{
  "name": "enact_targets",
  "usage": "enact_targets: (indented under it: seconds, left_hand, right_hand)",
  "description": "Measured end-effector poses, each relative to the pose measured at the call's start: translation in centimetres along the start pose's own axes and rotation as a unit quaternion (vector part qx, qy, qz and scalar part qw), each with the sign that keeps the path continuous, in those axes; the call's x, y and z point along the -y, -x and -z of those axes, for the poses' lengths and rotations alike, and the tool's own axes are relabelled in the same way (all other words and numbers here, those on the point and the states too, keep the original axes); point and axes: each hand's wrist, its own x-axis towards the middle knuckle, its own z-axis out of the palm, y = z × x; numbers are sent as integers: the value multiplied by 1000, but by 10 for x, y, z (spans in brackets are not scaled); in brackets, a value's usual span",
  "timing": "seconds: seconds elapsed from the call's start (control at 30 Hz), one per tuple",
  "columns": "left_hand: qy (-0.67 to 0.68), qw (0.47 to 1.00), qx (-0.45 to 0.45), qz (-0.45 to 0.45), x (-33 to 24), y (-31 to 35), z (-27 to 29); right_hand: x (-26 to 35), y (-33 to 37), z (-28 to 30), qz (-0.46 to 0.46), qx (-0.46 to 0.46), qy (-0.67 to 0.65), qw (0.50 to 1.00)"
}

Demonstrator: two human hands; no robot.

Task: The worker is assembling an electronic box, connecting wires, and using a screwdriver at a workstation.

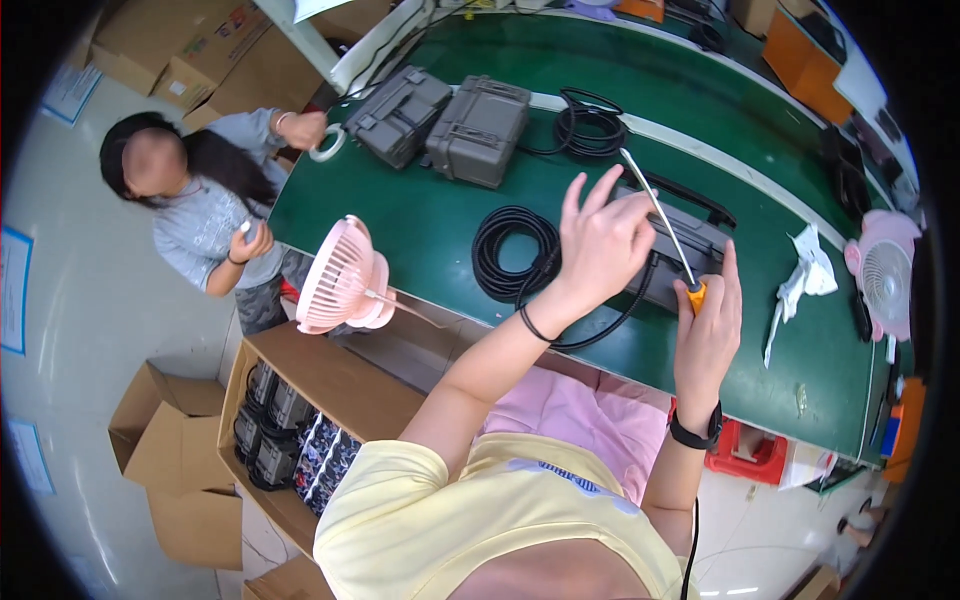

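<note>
My right hand (710, 325) is closed round the yellow handle of a screwdriver (673, 235), its index finger stretched along it. The long metal shaft slants up and to the left. Against the shaft is my left hand (605, 250), thumb and index finger drawn together, other fingers raised. Whatever lies in that pinch is hidden. Beneath both hands a grey hard case (690, 235) with a black handle rests on the green table (430, 255). Left of it lies a coiled black cable (488, 255); a strand runs toward the case.
Two grey cases (480, 130) and another cable coil (590, 125) stand farther back. A pink fan (345, 275) is at the left edge, another fan (885, 275) far right, beside crumpled white plastic (805, 270). A co-worker (220, 170) holds a white ring; below sits a filled carton (330, 385).
</note>
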Motion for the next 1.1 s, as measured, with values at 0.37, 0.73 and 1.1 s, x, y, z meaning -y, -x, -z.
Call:
enact_targets:
  seconds: [0.37,0.73,1.1]
  left_hand:
    - [20,995,-55,-79,4,12,-13]
    - [-82,988,-8,-128,9,22,0]
    - [-184,967,2,-179,15,13,-15]
  right_hand:
    - [-2,-9,-12,-55,19,3,998]
    - [-23,-10,-6,4,77,-10,997]
    - [-30,-17,-10,54,99,39,993]
